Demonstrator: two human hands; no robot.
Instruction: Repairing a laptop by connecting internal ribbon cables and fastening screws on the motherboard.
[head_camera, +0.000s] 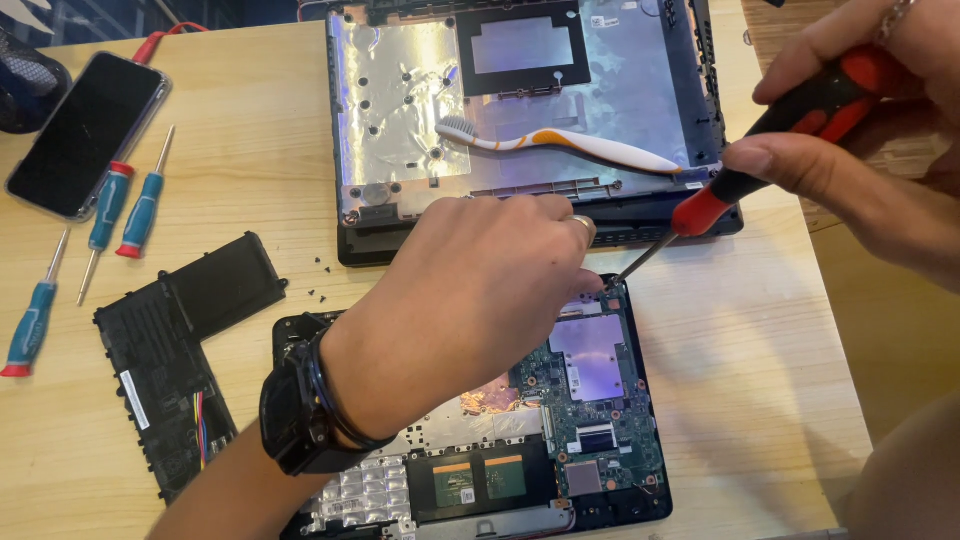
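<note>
Phone (85, 135), toothbrush (560, 142), three blue screwdrivers (143, 210)

I'm counting as I go: three small blue-handled screwdrivers (110, 205) lying on the left, plus one red-and-black screwdriver (775, 140) I'm gripping on the right, making four. One phone (88, 135) sitting far left. One black battery pack (185, 345) lying near left. One toothbrush (570, 143) resting far. Two opened laptop halves (600, 400) showing. A scatter of loose screws (318, 283), too tiny to count.

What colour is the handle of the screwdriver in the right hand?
Red and black, seen in the head view: screwdriver, right hand.
</note>
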